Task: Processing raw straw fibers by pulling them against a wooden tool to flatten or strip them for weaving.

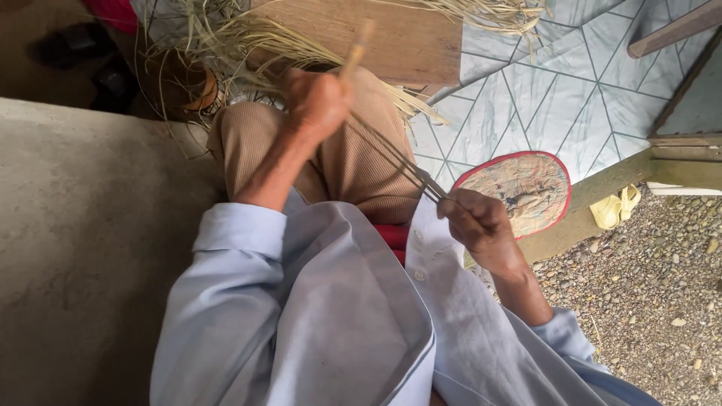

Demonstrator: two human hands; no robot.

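My left hand [317,101] is raised over my knees and closed around a pale wooden stick-like tool [356,51] that points up and away. Thin dark fibre strands [395,159] stretch taut from that hand down to my right hand [481,225], which pinches their other end near my chest. I sit in tan ribbed trousers [361,162] and a light blue shirt. A heap of dry straw-coloured leaf strips [248,45] lies past my knees.
A wooden board [406,37] lies on the patterned tile floor [571,98] ahead. A round woven fan with a red rim [523,192] rests by a wooden beam. Gravel [647,293] spreads at right, a concrete slab [75,240] at left.
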